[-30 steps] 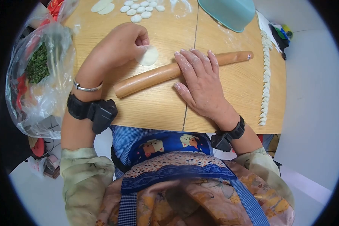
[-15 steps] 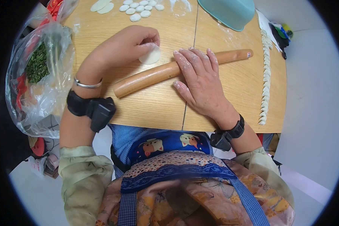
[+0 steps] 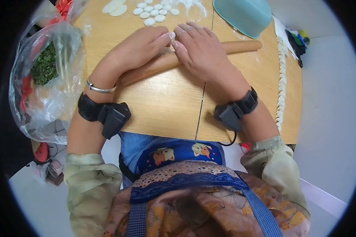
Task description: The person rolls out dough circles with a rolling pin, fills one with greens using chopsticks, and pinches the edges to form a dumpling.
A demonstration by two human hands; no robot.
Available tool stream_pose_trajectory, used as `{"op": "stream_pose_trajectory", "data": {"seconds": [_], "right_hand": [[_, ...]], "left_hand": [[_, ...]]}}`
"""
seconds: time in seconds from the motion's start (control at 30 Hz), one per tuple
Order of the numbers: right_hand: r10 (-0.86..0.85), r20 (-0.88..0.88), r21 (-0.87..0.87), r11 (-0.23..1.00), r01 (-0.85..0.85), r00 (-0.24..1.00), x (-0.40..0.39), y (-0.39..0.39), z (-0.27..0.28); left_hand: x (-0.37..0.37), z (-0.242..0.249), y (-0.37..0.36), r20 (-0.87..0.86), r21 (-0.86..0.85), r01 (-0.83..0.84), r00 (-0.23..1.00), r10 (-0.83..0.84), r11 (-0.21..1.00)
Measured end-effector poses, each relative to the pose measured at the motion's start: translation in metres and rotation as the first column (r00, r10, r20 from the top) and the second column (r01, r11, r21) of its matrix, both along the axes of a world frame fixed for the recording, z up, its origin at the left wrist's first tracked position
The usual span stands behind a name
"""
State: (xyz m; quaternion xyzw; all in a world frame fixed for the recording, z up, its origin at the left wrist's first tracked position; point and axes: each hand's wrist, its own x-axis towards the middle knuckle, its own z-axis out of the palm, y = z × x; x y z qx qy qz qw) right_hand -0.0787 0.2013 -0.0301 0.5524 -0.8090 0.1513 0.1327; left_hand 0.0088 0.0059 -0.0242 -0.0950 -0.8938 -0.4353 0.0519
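My left hand (image 3: 140, 47) reaches over the wooden rolling pin (image 3: 241, 46), its fingertips pinching a small white dough disc (image 3: 172, 35) that is almost wholly hidden. Beside it, my right hand (image 3: 201, 51) lies palm down on the middle of the pin and presses on it, floury fingers stretched forward. The two hands touch at the fingertips. The pin lies slanted across the wooden table (image 3: 166, 106), with its left part showing under my left hand.
Several small dough pieces (image 3: 154, 12) and two flattened wrappers (image 3: 114, 8) lie at the far edge. A teal bowl (image 3: 243, 14) stands far right. A twisted dough rope (image 3: 281, 79) runs along the right edge. A plastic bag of chopped greens (image 3: 45, 69) hangs off the left.
The rolling pin has moved away from me under my right hand. My left hand carried the dough disc forward to the pin, and both hands now meet over it.
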Motion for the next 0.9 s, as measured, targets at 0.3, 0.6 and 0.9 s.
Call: {"op": "stream_pose_trajectory", "data": {"seconds": [0.3, 0.6, 0.9], "right_hand": [[-0.056, -0.063, -0.060, 0.997, 0.053, 0.996, 0.008, 0.004, -0.003], [-0.074, 0.036, 0.015, 0.997, 0.073, 0.997, 0.040, 0.036, 0.008], [-0.081, 0.058, 0.133, 0.988, 0.073, 0.995, 0.069, 0.071, 0.017]], "left_hand": [[0.005, 0.014, 0.002, 0.159, -0.069, -0.037, 0.986, 0.048, 0.997], [0.005, 0.006, 0.003, 0.184, 0.074, -0.046, 0.982, 0.031, 0.996], [0.005, 0.004, 0.007, 0.092, 0.054, -0.077, 0.993, 0.071, 0.996]]}}
